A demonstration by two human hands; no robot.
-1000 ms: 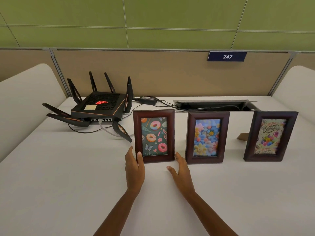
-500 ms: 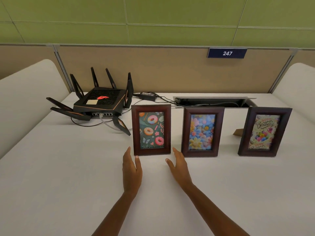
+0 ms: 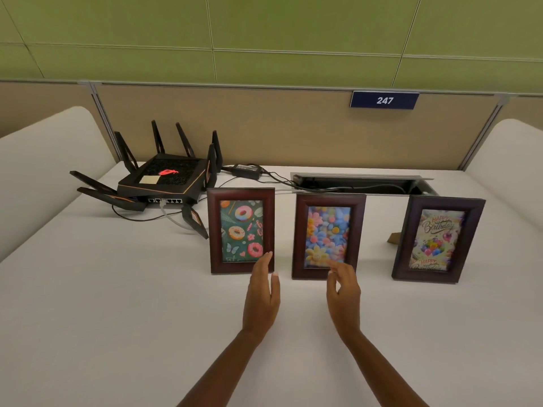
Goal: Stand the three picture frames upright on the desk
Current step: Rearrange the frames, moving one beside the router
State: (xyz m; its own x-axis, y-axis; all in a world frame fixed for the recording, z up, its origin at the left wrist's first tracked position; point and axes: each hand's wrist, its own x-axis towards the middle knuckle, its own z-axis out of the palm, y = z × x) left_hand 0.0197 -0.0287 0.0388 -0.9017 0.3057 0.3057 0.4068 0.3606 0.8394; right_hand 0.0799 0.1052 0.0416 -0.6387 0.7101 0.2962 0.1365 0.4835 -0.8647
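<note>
Three dark wooden picture frames stood upright on the white bench (image 3: 117, 304): doughnut frame (image 3: 241, 230), flower frame (image 3: 328, 235), birthday frame (image 3: 437, 239). Left hand (image 3: 261, 292) and right hand (image 3: 343, 295), grips slack and empty, hovered near the first two.

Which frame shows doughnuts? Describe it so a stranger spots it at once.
On the white desk, find the black router with its antennas at the back left. Just right of it stands the doughnut frame, leftmost of three dark wooden frames. Its picture is dark green with doughnuts; the middle frame shows flowers, the right frame a birthday greeting.
</note>
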